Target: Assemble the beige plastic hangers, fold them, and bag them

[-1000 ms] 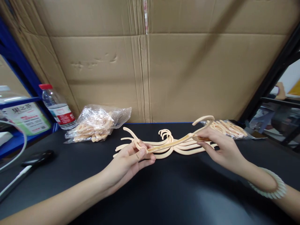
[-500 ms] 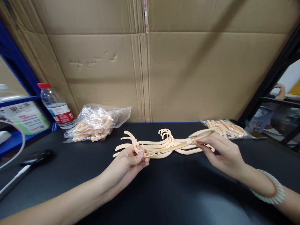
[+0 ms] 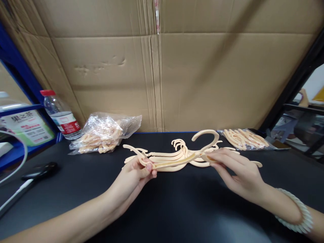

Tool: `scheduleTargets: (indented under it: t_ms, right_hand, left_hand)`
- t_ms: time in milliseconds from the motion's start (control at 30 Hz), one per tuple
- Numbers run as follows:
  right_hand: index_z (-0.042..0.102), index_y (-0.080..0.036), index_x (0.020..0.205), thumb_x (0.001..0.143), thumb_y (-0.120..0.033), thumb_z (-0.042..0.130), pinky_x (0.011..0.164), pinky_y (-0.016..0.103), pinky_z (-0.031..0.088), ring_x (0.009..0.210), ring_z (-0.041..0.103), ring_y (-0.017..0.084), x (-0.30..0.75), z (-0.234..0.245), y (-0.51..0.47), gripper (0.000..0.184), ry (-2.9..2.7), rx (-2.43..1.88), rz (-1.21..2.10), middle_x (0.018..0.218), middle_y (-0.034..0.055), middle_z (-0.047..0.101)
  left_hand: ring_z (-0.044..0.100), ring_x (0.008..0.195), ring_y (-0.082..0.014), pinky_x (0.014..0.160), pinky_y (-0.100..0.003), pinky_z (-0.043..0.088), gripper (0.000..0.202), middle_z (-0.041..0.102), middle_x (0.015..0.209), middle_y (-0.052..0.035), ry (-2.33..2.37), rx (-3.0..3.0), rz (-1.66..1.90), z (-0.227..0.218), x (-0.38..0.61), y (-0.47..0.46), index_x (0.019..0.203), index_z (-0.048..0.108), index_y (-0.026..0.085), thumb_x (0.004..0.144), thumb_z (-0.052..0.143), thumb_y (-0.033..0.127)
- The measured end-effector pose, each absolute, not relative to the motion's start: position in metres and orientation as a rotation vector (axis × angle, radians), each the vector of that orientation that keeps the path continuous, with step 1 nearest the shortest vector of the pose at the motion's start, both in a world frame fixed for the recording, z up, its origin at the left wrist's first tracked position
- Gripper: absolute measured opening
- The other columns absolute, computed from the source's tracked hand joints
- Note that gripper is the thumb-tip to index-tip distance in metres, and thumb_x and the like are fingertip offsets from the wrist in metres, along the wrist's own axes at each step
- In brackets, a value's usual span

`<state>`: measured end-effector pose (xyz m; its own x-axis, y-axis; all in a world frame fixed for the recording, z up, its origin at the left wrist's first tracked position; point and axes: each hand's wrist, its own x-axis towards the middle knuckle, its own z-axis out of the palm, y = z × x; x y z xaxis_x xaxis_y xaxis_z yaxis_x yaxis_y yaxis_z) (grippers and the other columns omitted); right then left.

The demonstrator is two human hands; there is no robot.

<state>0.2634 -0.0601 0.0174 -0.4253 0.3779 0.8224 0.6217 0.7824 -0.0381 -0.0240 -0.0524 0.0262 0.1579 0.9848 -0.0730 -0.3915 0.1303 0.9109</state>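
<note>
You're pinching the cream, curved plastic hanger [image 3: 177,163] at view centre, bare left hand [image 3: 134,176] at its 9 o'clock, bare right hand [image 3: 238,168] at its 3 o'clock, ideally supporting both sides evenly, clear of the cream plastic hanger pile [image 3: 164,154] toward 12.

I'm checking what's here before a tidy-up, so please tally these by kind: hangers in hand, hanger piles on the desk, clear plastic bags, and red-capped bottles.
Held hanger: 1
Hanger pile: 1 (overlap hides how many hangers)
Clear plastic bags, left one and right one: 2
Red-capped bottle: 1
Total: 5
</note>
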Motion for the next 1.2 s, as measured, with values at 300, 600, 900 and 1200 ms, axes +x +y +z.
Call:
scheduleTargets:
  t_ms: [300, 600, 900, 1200]
  right_hand:
    - [0.061, -0.02, 0.112, 0.092, -0.013, 0.056, 0.065, 0.028, 0.053, 0.081, 0.066, 0.018, 0.265, 0.017, -0.058, 0.022, -1.991, -0.956, -0.168, 0.092, 0.0066, 0.068]
    - [0.062, -0.019, 0.111, 0.095, -0.02, 0.049, 0.069, 0.03, 0.052, 0.079, 0.063, 0.018, 0.267, 0.023, -0.055, 0.021, -2.13, -1.049, 0.029, 0.088, 0.0064, 0.066]
    - [0.061, -0.02, 0.114, 0.089, -0.019, 0.053, 0.091, 0.043, 0.052, 0.107, 0.059, 0.025, 0.261, 0.014, -0.062, 0.026, -2.421, -1.217, 0.117, 0.113, 0.0116, 0.062]
    - [0.028, -0.012, 0.151, 0.1, -0.048, 0.036, 0.112, 0.061, 0.03, 0.145, 0.024, 0.034, 0.26, -0.01, -0.055, 0.063, -2.579, -1.377, -0.057, 0.156, 0.0185, 0.029]
  left_hand:
    - [0.067, 0.08, -0.0124, 0.087, -0.026, 0.055, 0.022, 0.069, 0.078, -0.0015, 0.818, 0.879, 1.2, 0.025, -0.02, -0.056, 0.072, 0.058, 0.016, 0.074, 0.08, 0.016]
    - [0.067, 0.092, -0.0197, 0.084, -0.031, 0.055, 0.011, 0.07, 0.099, -0.0077, 0.669, 2.187, 0.728, 0.019, -0.013, -0.095, 0.09, 0.058, 0.02, 0.084, 0.059, 0.01]
    - [0.058, 0.12, -0.0302, 0.105, -0.044, 0.046, 0.034, 0.065, 0.129, -0.0127, 0.739, 2.929, 0.43, 0.028, -0.015, -0.101, 0.122, 0.062, 0.019, 0.088, 0.061, 0.026]
    - [0.034, 0.14, -0.0395, 0.113, -0.064, 0.022, 0.054, 0.043, 0.151, -0.0126, 0.943, 2.805, 0.315, 0.014, -0.025, -0.069, 0.142, 0.047, 0.026, 0.091, 0.056, 0.039]
